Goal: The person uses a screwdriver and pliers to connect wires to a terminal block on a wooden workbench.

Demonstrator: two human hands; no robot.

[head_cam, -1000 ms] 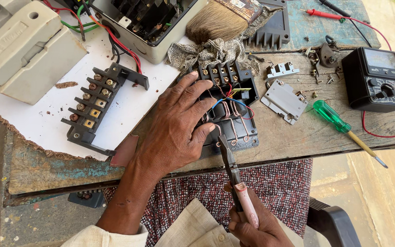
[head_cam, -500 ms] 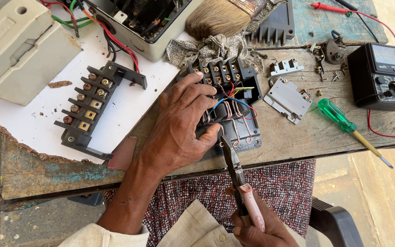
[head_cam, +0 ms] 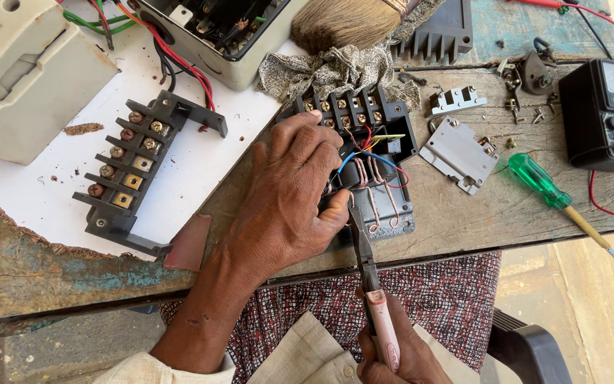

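Note:
My left hand (head_cam: 289, 199) lies flat over a dark terminal unit (head_cam: 378, 178) with brass screws, copper coils and blue, red and yellow wires, pinning it against the wooden table (head_cam: 463, 213). My right hand (head_cam: 399, 352) at the bottom edge grips the pink handles of a pair of pliers (head_cam: 371, 284). The pliers' dark jaws reach up to the unit's lower left corner, right beside my left thumb.
A black terminal block (head_cam: 136, 171) lies on a white sheet (head_cam: 200, 156) at left. A green-handled screwdriver (head_cam: 559, 203), a grey metal bracket (head_cam: 460, 153), a black multimeter (head_cam: 609, 114), loose screws, a rag, a brush and beige housings (head_cam: 22, 78) surround the work.
The view shifted slightly. My left hand stays on the unit, while the pliers have risen a little so their jaws now touch its lower left corner.

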